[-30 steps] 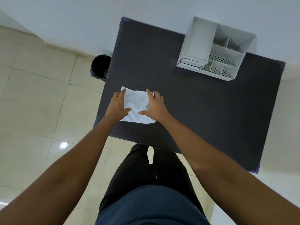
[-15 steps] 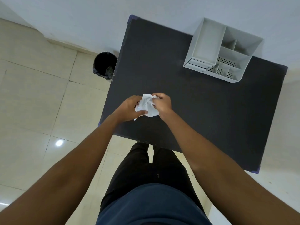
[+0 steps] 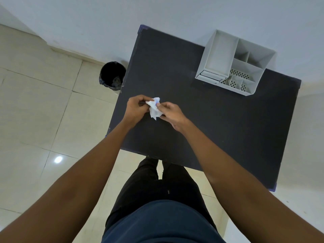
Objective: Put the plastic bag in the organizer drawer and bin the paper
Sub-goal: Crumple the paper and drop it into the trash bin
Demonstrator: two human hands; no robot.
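A crumpled white paper (image 3: 154,109) is held just above the dark table (image 3: 201,123) near its left side. My left hand (image 3: 135,109) pinches its left part and my right hand (image 3: 172,114) pinches its right part, so both hands grip it. Something bluish shows at the paper's top between my fingers; I cannot tell whether it is the plastic bag. The white organizer (image 3: 235,63) stands at the table's far right, its small drawer (image 3: 209,76) at the front left looking shut. A black bin (image 3: 112,75) stands on the floor just left of the table.
The wall runs behind the table and organizer. Pale floor tiles lie to the left. My legs stand at the table's near edge.
The flat white sheet that lay on the table has been gathered up and crumpled between both hands, which have drawn close together above the table.
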